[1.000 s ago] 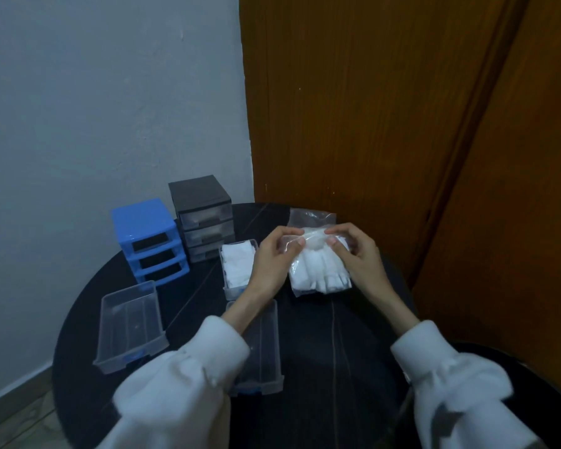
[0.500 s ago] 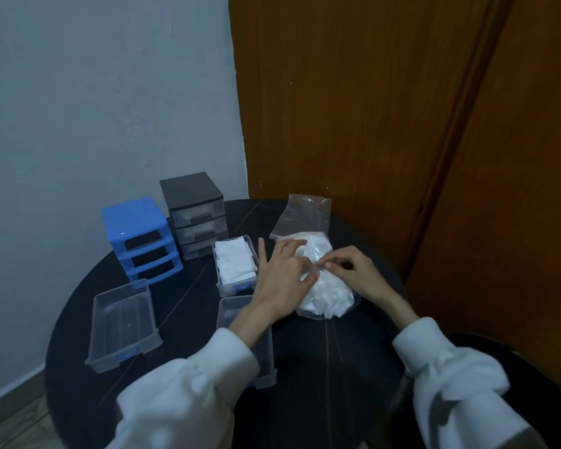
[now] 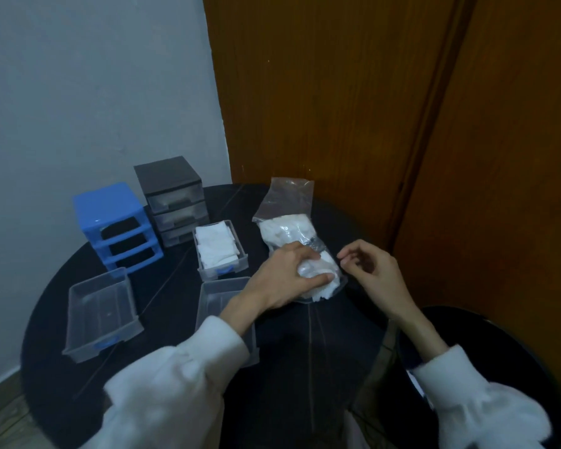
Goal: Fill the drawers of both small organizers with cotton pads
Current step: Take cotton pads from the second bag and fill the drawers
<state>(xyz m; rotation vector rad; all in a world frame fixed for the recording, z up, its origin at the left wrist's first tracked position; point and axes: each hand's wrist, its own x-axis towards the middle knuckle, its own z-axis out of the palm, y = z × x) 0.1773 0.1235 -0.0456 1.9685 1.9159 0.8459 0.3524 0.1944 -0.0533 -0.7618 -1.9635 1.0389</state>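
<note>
I'm looking down on a round black table [image 3: 305, 367] wedged between a pale wall and a wooden door. My left hand [image 3: 289, 273] is gripping white cotton pads [image 3: 318, 270] inside the clear plastic bag [image 3: 285, 205]; my right hand [image 3: 374, 273] is hovering loosely curled, holding nothing. They're looking soft, light and squashy, so I'm pinching a small stack gently.

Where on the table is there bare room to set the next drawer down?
Bare tabletop lies near the person, between the two sleeves, below the bag of cotton pads. A narrower strip runs between the left empty drawer and the middle empty drawer. It is crowded at the back, around the blue organizer, gray organizer and filled drawer.
</note>
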